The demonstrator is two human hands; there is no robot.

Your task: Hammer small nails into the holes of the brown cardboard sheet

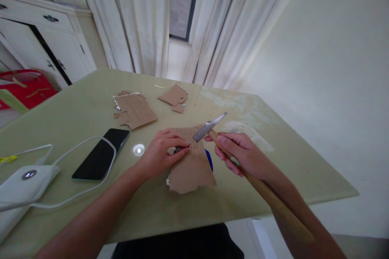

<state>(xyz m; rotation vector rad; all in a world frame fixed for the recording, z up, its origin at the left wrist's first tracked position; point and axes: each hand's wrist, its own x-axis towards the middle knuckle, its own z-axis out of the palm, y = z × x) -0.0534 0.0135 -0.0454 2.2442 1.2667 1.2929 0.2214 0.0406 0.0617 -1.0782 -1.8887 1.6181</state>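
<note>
A piece of brown cardboard [193,170] with rows of small holes lies in front of me, its near edge torn. My left hand [162,147] rests on its left side, thumb and fingers pinched together on what looks like a small nail [189,144], mostly hidden by the fingertips. In my right hand [238,149] is a hammer [258,186], gripped partway along its wooden handle. The metal head is raised just right of the pinched fingertips, apart from them. A blue object [209,160] shows from under the cardboard's right side.
More cardboard pieces [138,109] lie farther back, one with rows of holes, and others [174,96] to their right. A black phone [101,154], a white cable, a white device [27,190] and a small clear round object [138,149] are left. Clear plastic [252,133] lies right.
</note>
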